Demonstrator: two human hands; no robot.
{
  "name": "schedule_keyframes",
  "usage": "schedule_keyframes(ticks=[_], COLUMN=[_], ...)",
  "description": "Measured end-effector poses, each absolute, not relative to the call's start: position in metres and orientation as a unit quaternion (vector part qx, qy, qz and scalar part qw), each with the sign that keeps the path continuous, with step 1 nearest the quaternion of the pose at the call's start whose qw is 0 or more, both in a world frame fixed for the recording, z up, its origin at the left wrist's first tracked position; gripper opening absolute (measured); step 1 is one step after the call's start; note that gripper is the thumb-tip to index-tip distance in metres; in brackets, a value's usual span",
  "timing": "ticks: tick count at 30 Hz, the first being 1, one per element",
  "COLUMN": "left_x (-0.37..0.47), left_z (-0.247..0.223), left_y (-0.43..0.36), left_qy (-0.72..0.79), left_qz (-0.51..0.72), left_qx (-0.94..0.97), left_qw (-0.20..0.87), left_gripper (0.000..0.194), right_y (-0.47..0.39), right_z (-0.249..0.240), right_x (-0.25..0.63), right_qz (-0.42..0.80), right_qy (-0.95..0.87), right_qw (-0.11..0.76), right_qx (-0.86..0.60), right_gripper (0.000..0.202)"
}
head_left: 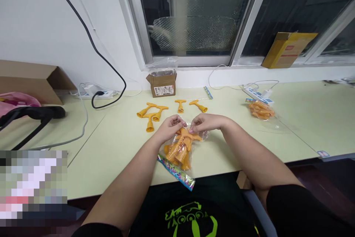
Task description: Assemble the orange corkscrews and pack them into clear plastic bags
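Note:
My left hand (171, 126) and my right hand (205, 122) both pinch the top of a clear plastic bag (180, 152) filled with several orange plastic trumpet-shaped pieces. The bag hangs toward me over the table's near edge, and a colourful printed header strip (177, 172) dangles from its lower end. Several loose orange pieces (151, 113) lie on the pale green table (116, 144) just beyond my hands, two more (191, 105) to their right.
A second filled bag (260, 110) lies at the right. A small open cardboard box (162, 83) stands by the wall. Power strips (94, 92) and cables sit at the back, a yellow box (287, 49) on the sill, a large carton (30, 80) far left.

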State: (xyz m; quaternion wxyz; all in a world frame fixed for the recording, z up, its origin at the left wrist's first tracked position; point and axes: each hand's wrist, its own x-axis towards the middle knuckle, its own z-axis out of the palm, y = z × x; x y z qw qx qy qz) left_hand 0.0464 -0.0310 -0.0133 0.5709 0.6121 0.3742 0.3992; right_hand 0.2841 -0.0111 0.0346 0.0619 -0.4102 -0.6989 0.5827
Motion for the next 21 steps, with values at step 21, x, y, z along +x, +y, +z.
schedule_keyframes(ticks=[21], left_x=[0.043], left_z=[-0.012], left_y=[-0.033], left_qy=[0.434], left_qz=[0.347], left_qx=[0.727], left_qw=[0.405], left_gripper=[0.032], right_y=[-0.128], right_z=[-0.033], right_x=[0.431], right_qz=[0.451], right_qy=[-0.323], right_qw=[0.529], right_qx=[-0.643], right_gripper=[0.029])
